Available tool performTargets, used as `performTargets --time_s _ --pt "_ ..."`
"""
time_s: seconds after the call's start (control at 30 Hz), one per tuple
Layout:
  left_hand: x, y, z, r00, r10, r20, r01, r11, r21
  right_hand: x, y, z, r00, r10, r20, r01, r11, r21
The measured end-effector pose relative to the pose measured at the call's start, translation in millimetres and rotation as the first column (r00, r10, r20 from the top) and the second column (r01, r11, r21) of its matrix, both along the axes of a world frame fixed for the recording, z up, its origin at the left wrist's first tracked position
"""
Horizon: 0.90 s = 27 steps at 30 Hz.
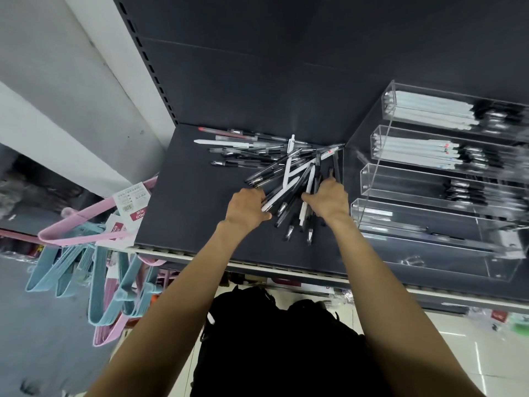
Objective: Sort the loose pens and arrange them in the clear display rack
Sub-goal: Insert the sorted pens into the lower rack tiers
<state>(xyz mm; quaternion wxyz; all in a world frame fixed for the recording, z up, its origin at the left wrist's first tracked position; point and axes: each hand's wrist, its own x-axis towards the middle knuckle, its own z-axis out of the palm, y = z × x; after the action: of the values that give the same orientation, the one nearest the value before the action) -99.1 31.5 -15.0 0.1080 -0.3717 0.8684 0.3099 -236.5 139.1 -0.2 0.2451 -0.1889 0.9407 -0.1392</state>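
Beside the clear rack (429,213), both hands' grips, left (247,209) and right (332,200), clutch loose pens (286,179); hangers (94,270) dangle leftward.

I see both forearms bare from the elbow down, no sleeves, watch, bracelet or ring on either; the left hand (248,208) and right hand (329,200) wear no gloves, and below the arms hangs a black garment (274,351), loose and crumpled, with frayed-looking edges near its top
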Motion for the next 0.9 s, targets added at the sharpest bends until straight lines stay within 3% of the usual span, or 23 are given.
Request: performTargets --time_s 0.13,0.27,0.37,0.43,0.5,0.53,0.6,0.9 --pt "4 3 -1 0.992 0.067 -0.107 -0.059 0.996 0.070 -5 6 -6 1.000 0.002 -0.017 -0.003 0.998 -0.056" --pt "10 4 -2 0.983 0.140 -0.114 -0.120 0.979 0.166 -7 12 -7 1.000 0.020 -0.017 -0.021 0.994 -0.104" --pt "17 7 2 0.949 0.267 -0.166 -0.195 0.915 0.354 -4 18 1 0.998 0.015 0.066 0.005 0.954 -0.301" --pt "23 15 13 0.865 0.437 -0.246 -0.223 0.774 0.592 2 23 18 0.965 0.057 0.257 0.082 0.862 -0.500" --pt "28 25 29 0.762 0.586 -0.275 -0.131 0.556 0.821 10 29 35 0.901 0.151 0.406 0.145 0.777 -0.612" --pt "31 30 35 0.735 0.619 -0.278 -0.069 0.475 0.877 13 31 44 0.880 0.196 0.433 0.140 0.764 -0.629" --pt "33 40 46 0.723 0.626 -0.292 0.019 0.405 0.914 18 34 55 0.849 0.260 0.460 0.116 0.758 -0.642" --pt "36 64 53 0.714 0.636 -0.291 -0.026 0.440 0.897 20 21 69 0.872 0.388 0.298 -0.179 0.821 -0.542"
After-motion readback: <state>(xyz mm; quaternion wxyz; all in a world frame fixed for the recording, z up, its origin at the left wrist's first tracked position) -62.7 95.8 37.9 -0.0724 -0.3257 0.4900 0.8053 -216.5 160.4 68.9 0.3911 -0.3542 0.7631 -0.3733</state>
